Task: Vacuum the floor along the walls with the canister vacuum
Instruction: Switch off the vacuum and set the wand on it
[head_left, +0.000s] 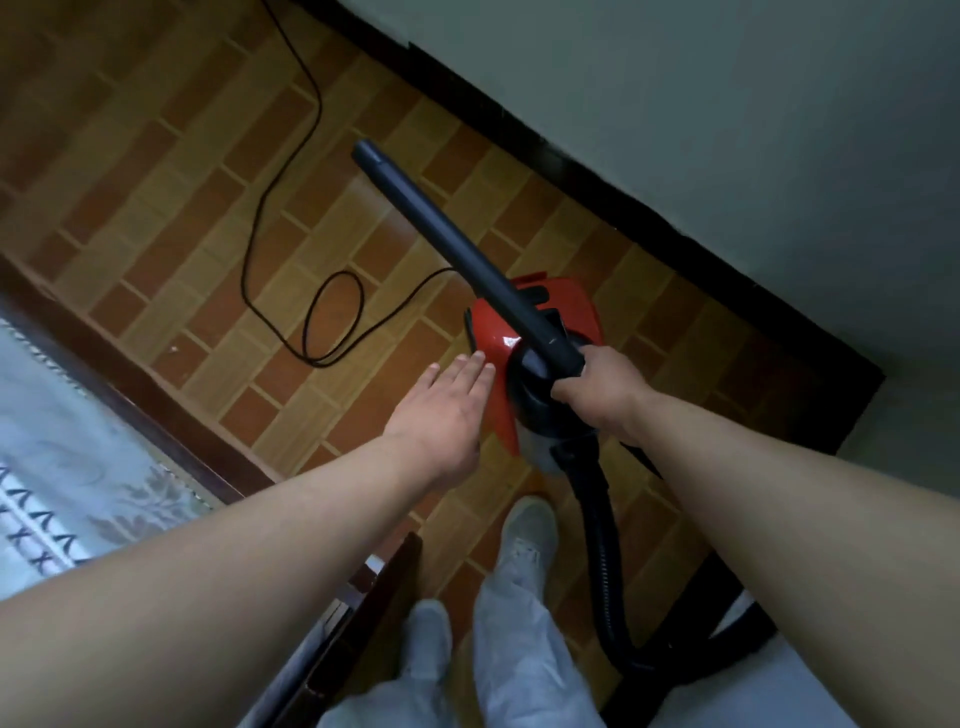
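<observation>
Head view: the floor (171, 171) is brick-pattern tile in brown and tan; a dark baseboard (597, 171) runs diagonally beneath a pale wall (727, 104); a wooden bed frame (130, 364) with patterned bedding (62, 457) lies at left. One red canister vacuum (498, 343) stands near the baseboard; one black wand (457, 249); one ribbed hose (602, 545); one looped power cord (311, 291). The right hand (602, 384) is closed around the wand's base; the left hand (447, 410) is flat with fingers extended, holding nothing, fingertips at the canister.
</observation>
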